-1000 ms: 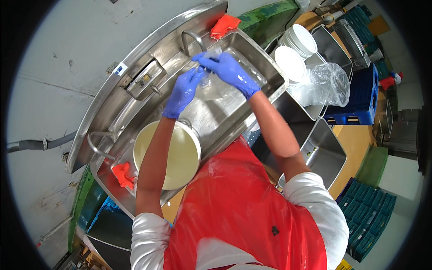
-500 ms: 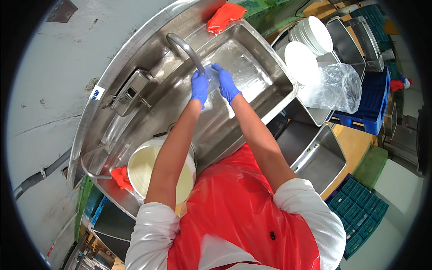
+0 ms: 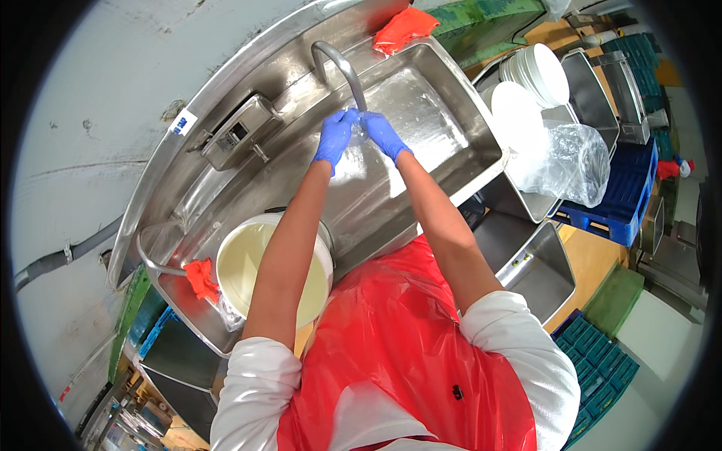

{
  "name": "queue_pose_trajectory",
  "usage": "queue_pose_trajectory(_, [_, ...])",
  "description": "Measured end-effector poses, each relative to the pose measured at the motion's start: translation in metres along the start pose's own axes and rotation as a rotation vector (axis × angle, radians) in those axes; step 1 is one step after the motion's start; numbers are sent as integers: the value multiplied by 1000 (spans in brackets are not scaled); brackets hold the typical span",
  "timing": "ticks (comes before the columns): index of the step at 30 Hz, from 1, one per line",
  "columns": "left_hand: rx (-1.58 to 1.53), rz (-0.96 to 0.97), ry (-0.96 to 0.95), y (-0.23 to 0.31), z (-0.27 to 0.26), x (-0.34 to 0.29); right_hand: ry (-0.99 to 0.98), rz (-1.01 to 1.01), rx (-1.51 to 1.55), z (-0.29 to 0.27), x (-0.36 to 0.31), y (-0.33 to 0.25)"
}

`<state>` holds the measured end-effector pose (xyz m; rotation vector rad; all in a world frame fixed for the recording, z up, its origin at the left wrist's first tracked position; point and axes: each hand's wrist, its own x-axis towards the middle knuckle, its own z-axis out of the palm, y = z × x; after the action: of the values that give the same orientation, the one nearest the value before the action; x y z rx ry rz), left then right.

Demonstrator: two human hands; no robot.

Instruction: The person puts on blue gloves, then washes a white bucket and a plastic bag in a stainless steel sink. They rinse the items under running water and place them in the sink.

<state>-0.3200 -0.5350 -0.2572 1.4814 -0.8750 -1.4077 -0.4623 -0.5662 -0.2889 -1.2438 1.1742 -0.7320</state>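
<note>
Both my hands wear blue gloves and are close together under the mouth of the curved metal faucet (image 3: pixel 342 64), over the steel sink (image 3: pixel 432 86). My left hand (image 3: pixel 335 137) has its fingers bent inward toward the right one. My right hand (image 3: pixel 384 134) curls in from the other side, its fingertips almost meeting the left hand's. Between and just below them shows something clear and shiny; whether it is water or thin clear plastic I cannot tell. Beneath my left forearm a large white bucket (image 3: pixel 242 259) stands at the sink's left part.
A red cloth (image 3: pixel 406 28) lies on the sink's far corner, another red cloth (image 3: pixel 201 279) near the bucket. A steel control box (image 3: pixel 241 131) is fixed to the backsplash. At right are stacked white buckets (image 3: pixel 547 75), a clear plastic bag (image 3: pixel 575 165) and a blue pallet (image 3: pixel 628 195).
My hands have drawn together, and the clear stuff between them shows less. The whole view has shifted slightly, moving the sink and faucet to the right in the picture.
</note>
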Motion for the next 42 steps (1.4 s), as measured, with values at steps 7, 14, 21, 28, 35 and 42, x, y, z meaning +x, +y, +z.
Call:
queue_pose_trajectory(7, [-62,47,-272,41,-12,-90,91,94,22,-38,-118,-60])
queue_pose_trajectory(14, [-217,161,-392,70,-8,-174,197,-66,138,-38,-230,-96])
queue_pose_trajectory(21, [-327,250,-459,80,1,-243,285,-204,99,-14,-321,-134])
queue_pose_trajectory(28, [-399,262,-523,102,-33,-310,236,-283,166,23,-376,-162])
queue_pose_trajectory(35, [-246,386,-243,129,-137,-420,-68,-255,224,108,-396,-182])
queue_pose_trajectory(42, [-104,488,221,61,-228,-468,-393,-27,272,225,-363,-149])
